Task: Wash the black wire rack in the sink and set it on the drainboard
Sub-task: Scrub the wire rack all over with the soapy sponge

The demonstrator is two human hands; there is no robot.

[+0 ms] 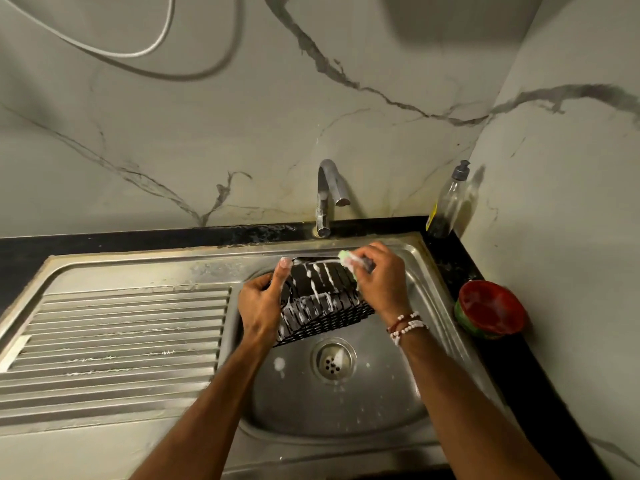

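Black wire rack (322,306) in steel sink (346,407); veined marble walls (207,133).

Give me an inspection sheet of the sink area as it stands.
Surface: steel sink, soap flecks near the drain; ribbed drainboard to its left.
Job's things: black wire rack, soapy, held tilted over the sink.
Clutter: soap bottle upright in the corner; red bowl on the counter.
Grips: left hand holds the rack's left end; right hand pinches a green sponge at its far edge.
Cables: white cord looped on the wall.
Surroundings: marbled wall; tap, no stream seen.
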